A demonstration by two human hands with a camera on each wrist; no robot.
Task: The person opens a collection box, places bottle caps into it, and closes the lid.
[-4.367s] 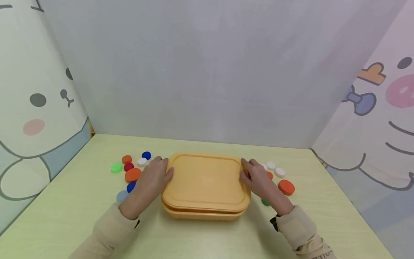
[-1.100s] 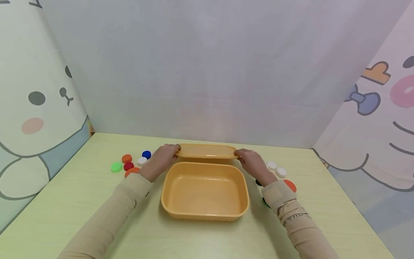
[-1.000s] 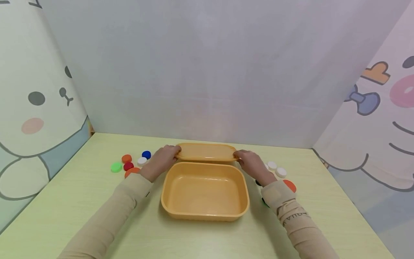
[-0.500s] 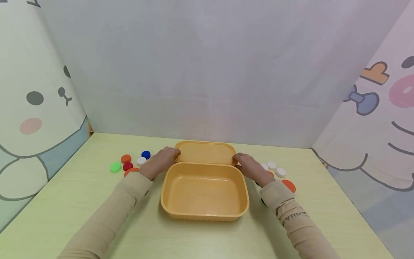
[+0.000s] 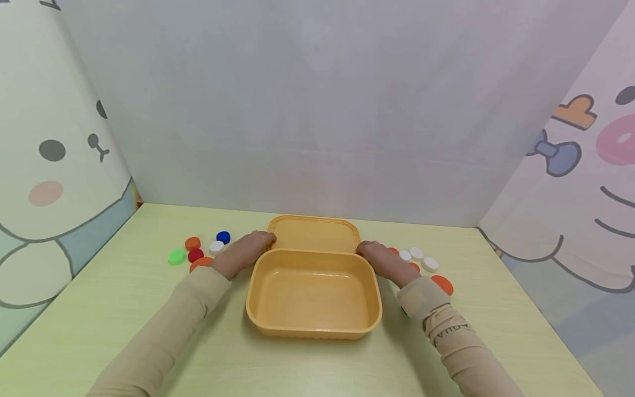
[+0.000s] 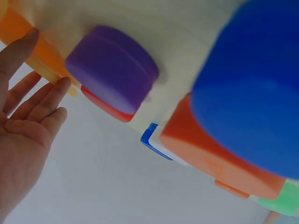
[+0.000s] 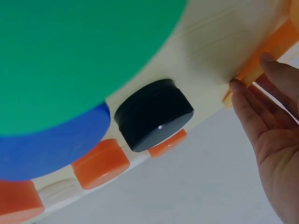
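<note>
An open yellow-orange plastic box [image 5: 317, 333] stands on the table in the head view. Its lid [image 5: 317, 234] lies behind it, against the far rim. My left hand [image 5: 248, 251] rests at the lid's left edge, and my right hand [image 5: 384, 259] at its right edge. In the left wrist view my fingers are loosely extended by the lid's side [image 6: 49, 53], thumb apart. The right wrist view likewise shows relaxed fingers touching the lid's edge [image 7: 254, 70]. Bottle caps lie near both hands: purple [image 6: 112, 70] by the left, black [image 7: 154, 116] by the right.
Left of the box lie several bottle caps, among them a green cap [image 5: 176, 257] and a blue cap [image 5: 223, 237]. More caps are on the right, including a large orange cap [image 5: 441, 285] and a white cap [image 5: 430, 264]. A grey backdrop [image 5: 317, 110] stands behind the table.
The lid, on the box at first, was lifted off, tilted behind it and lowered flat onto the table. Both hands moved away with it and have sunk lower at its edges.
</note>
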